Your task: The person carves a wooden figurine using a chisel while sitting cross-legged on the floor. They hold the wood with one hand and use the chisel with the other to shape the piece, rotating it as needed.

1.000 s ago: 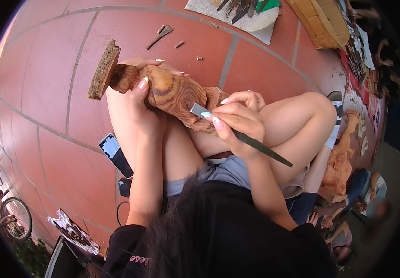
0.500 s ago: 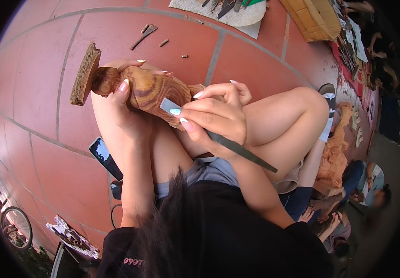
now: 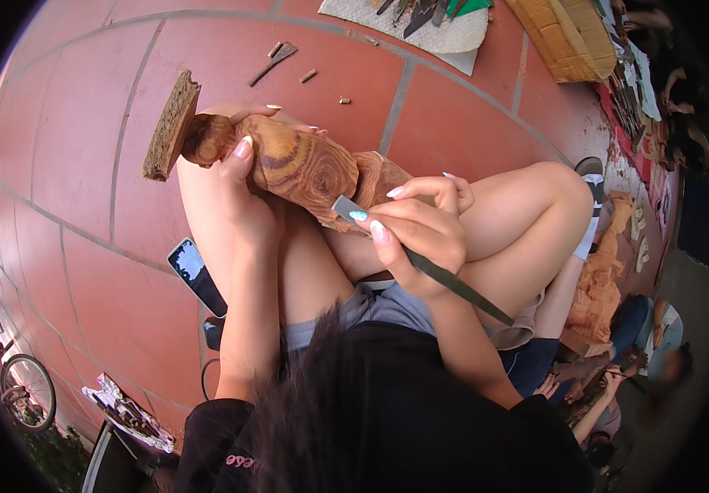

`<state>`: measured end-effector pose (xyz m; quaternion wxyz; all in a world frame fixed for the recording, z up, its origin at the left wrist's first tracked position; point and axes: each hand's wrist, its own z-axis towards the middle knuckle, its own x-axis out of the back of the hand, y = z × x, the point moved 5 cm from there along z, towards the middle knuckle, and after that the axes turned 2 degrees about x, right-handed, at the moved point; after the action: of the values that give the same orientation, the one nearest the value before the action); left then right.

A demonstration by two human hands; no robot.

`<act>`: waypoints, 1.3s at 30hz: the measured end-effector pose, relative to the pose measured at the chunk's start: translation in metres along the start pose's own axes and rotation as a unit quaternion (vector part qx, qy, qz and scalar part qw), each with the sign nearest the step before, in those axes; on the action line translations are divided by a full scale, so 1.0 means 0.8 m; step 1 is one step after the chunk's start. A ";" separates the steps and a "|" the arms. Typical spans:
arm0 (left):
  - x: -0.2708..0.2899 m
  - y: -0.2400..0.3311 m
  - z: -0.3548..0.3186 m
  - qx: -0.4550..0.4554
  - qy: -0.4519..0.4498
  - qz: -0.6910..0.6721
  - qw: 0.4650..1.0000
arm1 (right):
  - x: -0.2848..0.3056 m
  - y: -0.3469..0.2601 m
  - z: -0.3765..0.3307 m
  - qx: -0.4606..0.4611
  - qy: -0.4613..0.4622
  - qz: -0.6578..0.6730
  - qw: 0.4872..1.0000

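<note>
Lying across the lap, the wooden carving (image 3: pixel 305 168) runs upper-left to lower-right. Left hand (image 3: pixel 239 185) wraps its middle; right hand (image 3: pixel 416 226) pinches a chisel (image 3: pixel 420 263), blade touching the carving's lower-right end.

Phone (image 3: pixel 197 277) on red tile floor (image 3: pixel 83 148); wood chips (image 3: pixel 276 59); bicycle (image 3: pixel 11 374).

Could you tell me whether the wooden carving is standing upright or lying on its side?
Lying on its side: the wooden carving rests across the person's knee, its flat base facing sideways, steadied by the left hand.
</note>
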<state>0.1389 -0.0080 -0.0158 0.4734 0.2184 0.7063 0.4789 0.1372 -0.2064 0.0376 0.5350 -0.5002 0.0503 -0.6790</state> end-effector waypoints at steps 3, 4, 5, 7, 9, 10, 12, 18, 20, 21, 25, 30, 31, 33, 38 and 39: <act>-0.003 0.005 0.002 -0.020 -0.014 0.024 0.999 | -0.008 0.002 0.022 0.030 0.020 0.014 0.999; 0.002 0.000 0.003 -0.021 -0.023 0.013 0.999 | -0.009 0.000 0.023 0.040 0.024 0.015 0.999; 0.004 0.000 0.007 -0.028 -0.032 0.002 0.999 | -0.011 0.005 0.019 0.023 0.028 0.034 0.999; 0.004 0.003 0.005 -0.018 -0.013 0.018 1.000 | -0.007 0.010 0.002 -0.010 -0.004 0.029 1.000; 0.002 0.005 0.002 -0.014 -0.005 0.030 0.999 | 0.000 0.011 0.000 -0.020 -0.027 0.024 0.999; -0.002 0.008 0.003 -0.017 -0.009 0.034 0.999 | 0.002 0.008 0.006 -0.007 -0.018 0.029 0.999; -0.004 0.005 0.001 -0.014 -0.012 0.028 0.999 | 0.002 0.001 0.022 0.012 -0.002 0.034 0.999; 0.000 0.005 0.002 -0.003 0.017 0.021 1.000 | -0.005 0.013 0.002 -0.008 -0.027 0.043 0.999; -0.002 0.008 0.003 -0.011 -0.006 0.053 0.998 | 0.003 0.010 0.005 -0.005 -0.034 0.035 0.999; -0.002 0.007 0.002 -0.012 -0.005 0.047 0.999 | 0.002 0.008 0.013 0.010 -0.015 0.049 0.999; 0.000 0.001 0.003 -0.001 -0.002 0.017 1.000 | -0.014 0.005 0.015 0.007 0.003 0.068 0.998; -0.010 0.011 -0.003 -0.003 0.031 0.050 0.998 | 0.000 -0.007 -0.001 0.033 -0.013 -0.010 0.999; -0.010 0.008 -0.003 -0.002 0.037 0.047 0.998 | 0.001 -0.013 0.007 0.041 -0.006 -0.018 0.999; -0.008 0.004 -0.005 -0.015 0.048 0.073 0.996 | -0.001 -0.019 0.015 0.049 0.002 -0.040 0.998; 0.001 0.010 -0.006 -0.082 0.056 0.248 0.964 | 0.000 -0.009 -0.004 0.030 -0.012 -0.059 0.998; -0.001 0.014 -0.008 -0.087 0.047 0.290 0.952 | 0.003 -0.011 0.000 0.029 -0.015 -0.060 0.998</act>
<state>0.1320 -0.0070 -0.0052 0.2972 0.3495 0.5896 0.6647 0.1314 -0.2050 0.0441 0.5082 -0.4967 -0.0077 -0.7035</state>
